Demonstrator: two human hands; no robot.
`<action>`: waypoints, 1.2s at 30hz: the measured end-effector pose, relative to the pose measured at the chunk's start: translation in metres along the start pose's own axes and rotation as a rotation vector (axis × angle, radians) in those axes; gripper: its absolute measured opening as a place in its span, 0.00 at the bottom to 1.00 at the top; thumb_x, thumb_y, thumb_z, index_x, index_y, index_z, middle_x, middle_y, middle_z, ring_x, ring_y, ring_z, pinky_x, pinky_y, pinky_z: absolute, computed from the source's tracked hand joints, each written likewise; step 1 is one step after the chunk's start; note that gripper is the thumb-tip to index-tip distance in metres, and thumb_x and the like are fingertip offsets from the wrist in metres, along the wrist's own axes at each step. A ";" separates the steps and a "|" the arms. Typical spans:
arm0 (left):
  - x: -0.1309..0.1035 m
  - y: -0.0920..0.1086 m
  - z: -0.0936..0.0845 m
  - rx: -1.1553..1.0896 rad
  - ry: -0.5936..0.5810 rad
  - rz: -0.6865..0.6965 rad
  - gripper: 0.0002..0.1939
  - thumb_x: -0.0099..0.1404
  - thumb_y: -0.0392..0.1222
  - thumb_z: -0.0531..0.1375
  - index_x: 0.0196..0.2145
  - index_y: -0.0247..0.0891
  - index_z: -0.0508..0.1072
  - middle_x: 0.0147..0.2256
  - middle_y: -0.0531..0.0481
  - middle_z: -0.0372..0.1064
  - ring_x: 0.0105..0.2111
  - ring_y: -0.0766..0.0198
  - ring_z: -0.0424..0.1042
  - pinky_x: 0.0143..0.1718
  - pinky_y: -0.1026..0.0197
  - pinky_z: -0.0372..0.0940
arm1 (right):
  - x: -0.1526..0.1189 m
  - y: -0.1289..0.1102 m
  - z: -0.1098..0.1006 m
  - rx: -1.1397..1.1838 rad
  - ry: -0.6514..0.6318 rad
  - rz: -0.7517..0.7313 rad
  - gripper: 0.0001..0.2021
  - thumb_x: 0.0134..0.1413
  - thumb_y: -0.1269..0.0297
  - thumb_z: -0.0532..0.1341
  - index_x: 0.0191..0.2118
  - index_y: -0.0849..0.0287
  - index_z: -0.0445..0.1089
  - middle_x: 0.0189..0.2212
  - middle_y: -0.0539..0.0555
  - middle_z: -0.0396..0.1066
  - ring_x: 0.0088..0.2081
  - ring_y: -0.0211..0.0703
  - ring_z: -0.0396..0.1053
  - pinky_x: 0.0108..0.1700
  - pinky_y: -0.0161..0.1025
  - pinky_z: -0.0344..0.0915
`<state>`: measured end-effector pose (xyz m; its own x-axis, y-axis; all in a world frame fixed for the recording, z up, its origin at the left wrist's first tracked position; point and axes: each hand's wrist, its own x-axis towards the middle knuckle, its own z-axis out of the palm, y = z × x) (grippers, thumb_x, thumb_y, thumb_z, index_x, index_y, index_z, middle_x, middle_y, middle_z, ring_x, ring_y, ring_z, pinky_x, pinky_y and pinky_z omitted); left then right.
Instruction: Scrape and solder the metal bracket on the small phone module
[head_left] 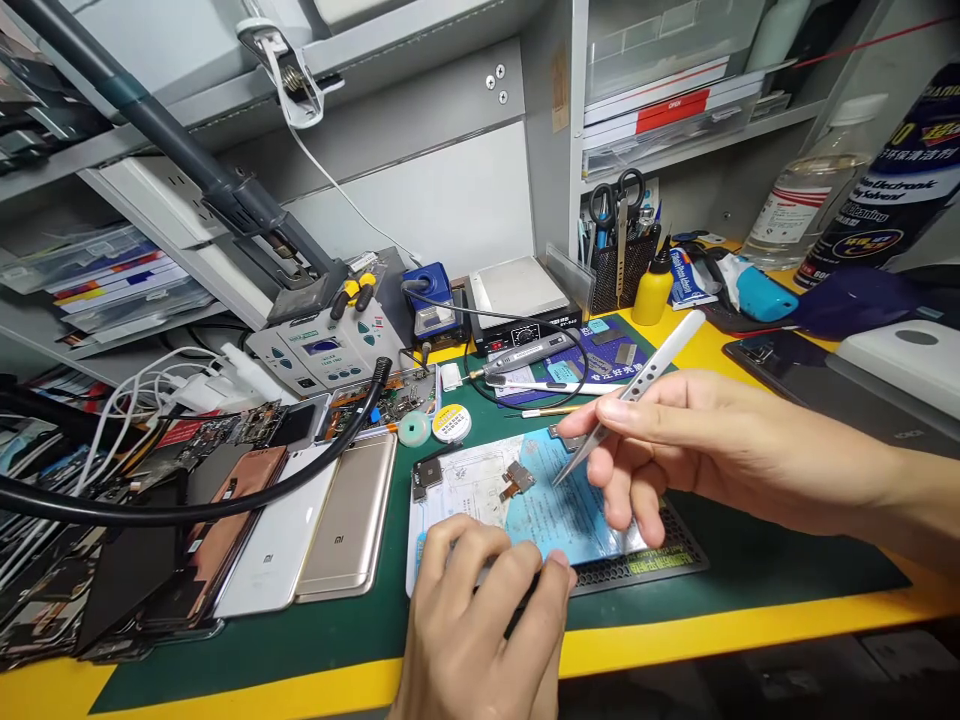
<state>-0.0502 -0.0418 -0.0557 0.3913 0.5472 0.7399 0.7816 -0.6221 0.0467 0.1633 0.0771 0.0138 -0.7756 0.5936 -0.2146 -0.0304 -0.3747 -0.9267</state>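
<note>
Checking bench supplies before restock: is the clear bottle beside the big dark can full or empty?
Partly full: the clear bottle shows a liquid line above its label, with air between that and the white cap.

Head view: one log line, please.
right hand: holds tweezers, pointed at sheet | small part: on sheet | left hand: grip hidden

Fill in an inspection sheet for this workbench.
Surface: green mat on yellow desk
Spills: nothing seen
Job's things: flex part and black part on the blue-white sheet
Clutter: phones laid side by side; heaped parts at far left
Left grip: left hand at the sheet's near edge; anything under it hidden
Right grip: right hand holds tweezers, tips over the sheet
Cables: white cables bunched left; black hose arching past the phones
Surroundings: shelves, bottles
</note>
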 end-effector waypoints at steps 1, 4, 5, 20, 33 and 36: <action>0.002 0.001 -0.001 -0.011 -0.007 -0.003 0.07 0.61 0.25 0.66 0.38 0.30 0.78 0.31 0.45 0.76 0.32 0.59 0.68 0.35 0.51 0.63 | 0.000 0.000 0.000 0.001 0.010 0.004 0.24 0.64 0.48 0.66 0.36 0.71 0.78 0.27 0.61 0.81 0.25 0.40 0.77 0.31 0.34 0.75; 0.007 0.003 -0.003 -0.038 -0.024 -0.005 0.07 0.62 0.25 0.65 0.38 0.29 0.77 0.31 0.44 0.76 0.32 0.58 0.69 0.34 0.52 0.64 | 0.001 0.000 0.000 0.020 0.021 0.013 0.21 0.66 0.51 0.64 0.36 0.69 0.78 0.26 0.60 0.80 0.25 0.39 0.77 0.30 0.34 0.75; 0.008 0.003 -0.004 -0.047 -0.034 -0.009 0.07 0.62 0.24 0.64 0.39 0.29 0.76 0.31 0.44 0.76 0.32 0.59 0.69 0.33 0.53 0.64 | 0.001 0.001 0.000 0.026 0.024 0.015 0.21 0.66 0.51 0.64 0.35 0.69 0.78 0.26 0.60 0.80 0.25 0.39 0.77 0.30 0.33 0.74; 0.067 -0.037 -0.036 -0.500 -0.402 -0.806 0.12 0.70 0.45 0.61 0.30 0.40 0.79 0.25 0.53 0.73 0.23 0.67 0.67 0.21 0.66 0.60 | 0.005 0.005 -0.002 0.066 0.099 0.072 0.23 0.62 0.47 0.67 0.44 0.68 0.77 0.27 0.60 0.80 0.24 0.40 0.76 0.28 0.34 0.74; 0.075 -0.063 -0.017 -0.725 -0.632 -0.973 0.14 0.66 0.51 0.60 0.29 0.41 0.79 0.23 0.52 0.70 0.21 0.67 0.62 0.17 0.67 0.51 | 0.013 0.020 -0.009 0.026 0.089 0.071 0.20 0.62 0.47 0.66 0.36 0.63 0.80 0.29 0.61 0.83 0.27 0.43 0.79 0.31 0.35 0.71; 0.069 -0.060 -0.014 -0.555 -0.611 -0.974 0.14 0.66 0.51 0.59 0.27 0.45 0.79 0.19 0.55 0.65 0.18 0.68 0.57 0.15 0.67 0.48 | 0.013 0.025 -0.013 0.013 0.062 0.078 0.20 0.67 0.49 0.62 0.39 0.63 0.81 0.31 0.63 0.84 0.29 0.46 0.80 0.32 0.38 0.72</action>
<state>-0.0772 0.0251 0.0019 0.0476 0.9826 -0.1794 0.6210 0.1116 0.7758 0.1606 0.0847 -0.0156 -0.7353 0.6050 -0.3055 0.0207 -0.4304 -0.9024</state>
